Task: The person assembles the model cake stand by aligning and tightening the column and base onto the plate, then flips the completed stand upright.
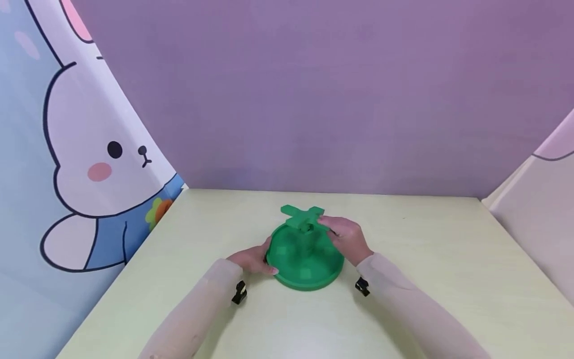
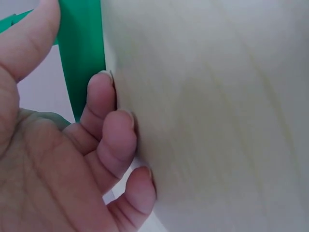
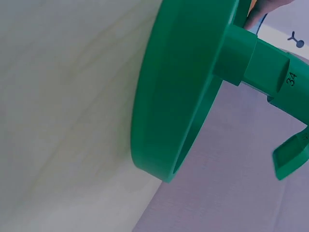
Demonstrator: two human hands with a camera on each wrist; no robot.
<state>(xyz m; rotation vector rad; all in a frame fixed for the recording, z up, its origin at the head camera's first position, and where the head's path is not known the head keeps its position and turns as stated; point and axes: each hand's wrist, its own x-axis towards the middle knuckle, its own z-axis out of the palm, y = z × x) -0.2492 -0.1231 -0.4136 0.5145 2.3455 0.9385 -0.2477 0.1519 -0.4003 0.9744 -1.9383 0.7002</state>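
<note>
A green round base (image 1: 305, 286) with a raised rim sits on the table. A post (image 3: 260, 63) marked "34" rises from its middle in the right wrist view, and a green cross-shaped top (image 1: 299, 218) is over it. At the base's left side, my left hand (image 1: 253, 259) grips the rim, thumb at the front edge. In the left wrist view several of its fingers (image 2: 118, 142) are bent close over the tabletop. My right hand (image 1: 351, 242) pinches the right arm of the cross; that hand is outside its own wrist view.
The pale wooden table (image 1: 448, 249) extends around the base on all sides. A purple backdrop (image 1: 332, 99) stands behind it. To the left hangs a cloth (image 1: 80, 149) printed with a cartoon rabbit. Small black clips (image 1: 239, 292) are on both wrists.
</note>
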